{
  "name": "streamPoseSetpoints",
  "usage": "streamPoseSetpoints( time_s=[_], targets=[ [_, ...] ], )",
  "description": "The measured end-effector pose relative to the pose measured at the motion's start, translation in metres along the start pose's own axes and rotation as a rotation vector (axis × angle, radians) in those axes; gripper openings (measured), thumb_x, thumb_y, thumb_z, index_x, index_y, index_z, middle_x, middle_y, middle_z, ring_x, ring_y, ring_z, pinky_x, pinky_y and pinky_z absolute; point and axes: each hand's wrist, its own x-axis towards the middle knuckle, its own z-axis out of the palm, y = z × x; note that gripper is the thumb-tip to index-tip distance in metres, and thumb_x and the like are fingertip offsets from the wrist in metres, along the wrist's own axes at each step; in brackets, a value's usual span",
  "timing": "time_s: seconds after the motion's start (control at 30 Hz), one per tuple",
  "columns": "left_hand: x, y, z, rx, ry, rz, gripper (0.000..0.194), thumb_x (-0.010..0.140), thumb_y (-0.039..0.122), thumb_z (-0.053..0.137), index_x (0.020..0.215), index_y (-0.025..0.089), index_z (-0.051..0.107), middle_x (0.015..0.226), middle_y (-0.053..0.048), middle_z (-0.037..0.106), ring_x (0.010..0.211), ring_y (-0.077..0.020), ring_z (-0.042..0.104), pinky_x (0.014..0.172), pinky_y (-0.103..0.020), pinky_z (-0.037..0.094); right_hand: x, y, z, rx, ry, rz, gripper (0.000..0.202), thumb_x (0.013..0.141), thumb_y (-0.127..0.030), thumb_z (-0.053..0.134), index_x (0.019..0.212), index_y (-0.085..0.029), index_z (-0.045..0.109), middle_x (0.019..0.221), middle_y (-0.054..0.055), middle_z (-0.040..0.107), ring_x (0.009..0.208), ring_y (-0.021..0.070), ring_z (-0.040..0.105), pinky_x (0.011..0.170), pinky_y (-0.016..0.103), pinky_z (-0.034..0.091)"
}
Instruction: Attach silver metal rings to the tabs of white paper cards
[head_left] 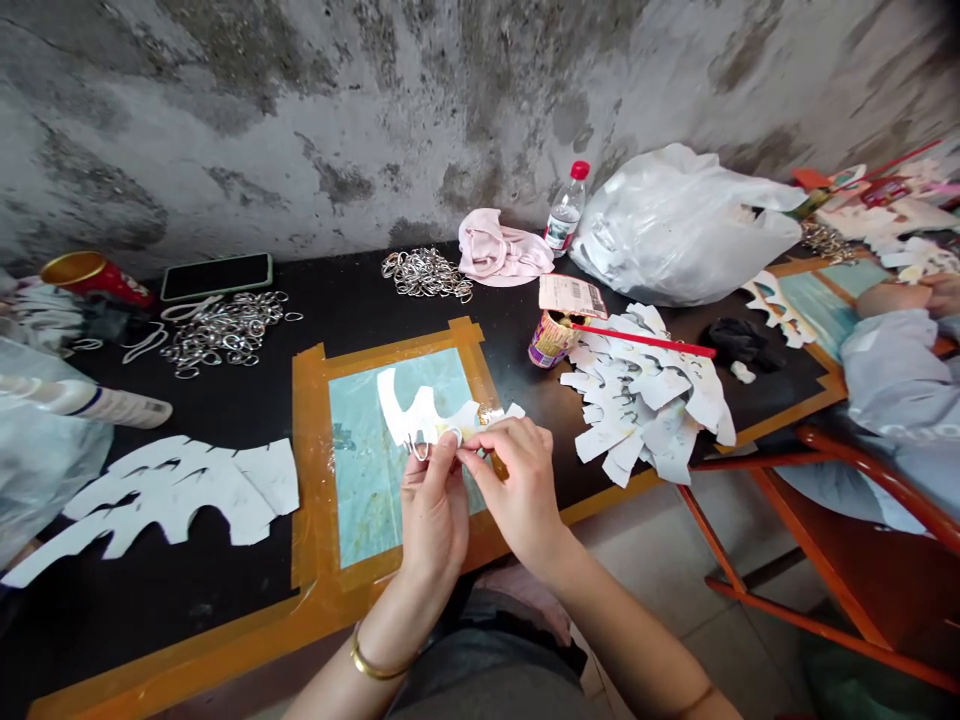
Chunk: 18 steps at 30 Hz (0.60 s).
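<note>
A white cut-out piece (420,407) with scalloped edges is held over the pale blue taped sheet (367,510). My left hand (435,500) is closed on its near edge, thumb on top. Close beside it, the fingers of my right hand (517,470) are pinched together at the same edge, on a small pale strip or ring whose kind I cannot make out. A thin loop (418,452) hangs at the piece's edge by my left fingers. The underside of the piece is hidden.
More white cut-outs lie in a stack (187,490) at left and a heap (645,390) at right. Metal rings sit in two piles (225,330). A small cup (553,338) with a red stick stands right of the sheet. A co-worker's sleeve (900,370) shows far right.
</note>
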Motion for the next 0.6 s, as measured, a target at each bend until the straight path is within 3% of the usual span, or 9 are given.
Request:
streamPoseSetpoints(
  time_s=[0.2, 0.6],
  targets=[
    [0.004, -0.002, -0.010, 0.057, 0.057, 0.087, 0.027, 0.065, 0.012, 0.081, 0.068, 0.015, 0.054, 0.069, 0.002, 0.064, 0.068, -0.0076, 0.060, 0.067, -0.016, 0.048, -0.002, 0.002, 0.003, -0.085, -0.081, -0.029, 0.007, 0.090, -0.027, 0.063, 0.089, -0.020, 0.062, 0.090, 0.002, 0.066, 0.088, 0.0187, 0.057, 0.082, 0.035, 0.034],
    [0.006, -0.006, -0.025, 0.173, 0.051, 0.154, 0.026, 0.063, 0.016, 0.082, 0.064, 0.015, 0.056, 0.067, 0.001, 0.065, 0.068, -0.0091, 0.061, 0.072, -0.019, 0.047, 0.004, 0.014, 0.006, 0.261, -0.319, 0.146, 0.009, 0.085, -0.018, 0.067, 0.078, -0.016, 0.062, 0.083, 0.003, 0.062, 0.085, 0.0167, 0.057, 0.079, 0.028, 0.043]
  ],
)
